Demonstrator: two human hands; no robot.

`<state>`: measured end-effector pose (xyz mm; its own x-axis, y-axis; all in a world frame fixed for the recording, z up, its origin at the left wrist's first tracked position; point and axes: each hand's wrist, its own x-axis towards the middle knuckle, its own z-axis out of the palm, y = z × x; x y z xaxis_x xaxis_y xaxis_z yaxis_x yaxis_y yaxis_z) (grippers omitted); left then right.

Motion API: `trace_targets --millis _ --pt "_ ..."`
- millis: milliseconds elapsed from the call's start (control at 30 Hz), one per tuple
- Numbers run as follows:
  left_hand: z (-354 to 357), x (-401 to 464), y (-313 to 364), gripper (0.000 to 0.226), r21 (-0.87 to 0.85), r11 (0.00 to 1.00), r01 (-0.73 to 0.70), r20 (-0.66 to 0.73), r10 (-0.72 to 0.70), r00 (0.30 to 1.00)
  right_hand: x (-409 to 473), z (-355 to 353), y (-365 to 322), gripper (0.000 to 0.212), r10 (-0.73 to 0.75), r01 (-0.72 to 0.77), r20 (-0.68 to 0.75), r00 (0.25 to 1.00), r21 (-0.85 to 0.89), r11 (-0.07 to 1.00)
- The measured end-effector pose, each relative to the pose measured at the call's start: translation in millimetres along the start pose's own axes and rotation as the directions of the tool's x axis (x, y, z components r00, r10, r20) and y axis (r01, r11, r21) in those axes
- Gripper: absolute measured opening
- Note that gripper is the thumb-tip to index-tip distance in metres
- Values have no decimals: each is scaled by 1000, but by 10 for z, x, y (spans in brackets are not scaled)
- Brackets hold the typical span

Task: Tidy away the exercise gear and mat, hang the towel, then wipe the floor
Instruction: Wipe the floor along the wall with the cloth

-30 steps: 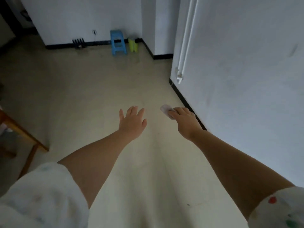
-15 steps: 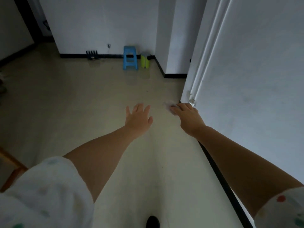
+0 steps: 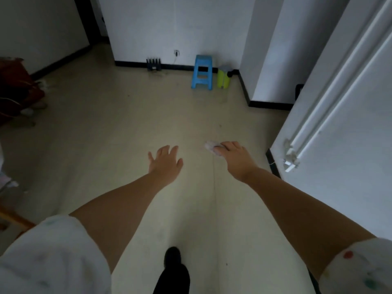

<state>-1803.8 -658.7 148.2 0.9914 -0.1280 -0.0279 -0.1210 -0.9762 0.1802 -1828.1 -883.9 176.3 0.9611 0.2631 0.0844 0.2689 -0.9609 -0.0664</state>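
My right hand [image 3: 234, 159] is stretched out in front of me, fingers closed on a small crumpled white wipe [image 3: 210, 146] that sticks out past the fingertips. My left hand [image 3: 166, 164] is held out beside it at about the same height, palm down, fingers spread and empty. Both hands hover above the pale beige floor [image 3: 118, 132]. No mat, towel or exercise gear is in view.
A white wall [image 3: 350, 128] with pipes runs close on my right, ending at a corner. A blue stool [image 3: 202, 72] and a yellow-green bin [image 3: 223, 78] stand by the far wall. A dark red bag [image 3: 14, 90] sits at left. My dark shoe [image 3: 172, 256] steps forward.
The view has moved forward and turned left along the right wall; the stool and bin are nearer. A shoe has come into view below. Both hands keep the same pose.
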Motion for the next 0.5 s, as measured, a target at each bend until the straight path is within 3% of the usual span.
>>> trace_targets --millis 300,500 --pt "-200 2543 50 50 31 996 -80 -7 81 997 2070 8 1056 76 102 -102 -34 994 13 995" --pt "-37 3976 388 48 22 989 -149 36 148 988 3055 144 1959 72 178 -179 19 984 7 984"
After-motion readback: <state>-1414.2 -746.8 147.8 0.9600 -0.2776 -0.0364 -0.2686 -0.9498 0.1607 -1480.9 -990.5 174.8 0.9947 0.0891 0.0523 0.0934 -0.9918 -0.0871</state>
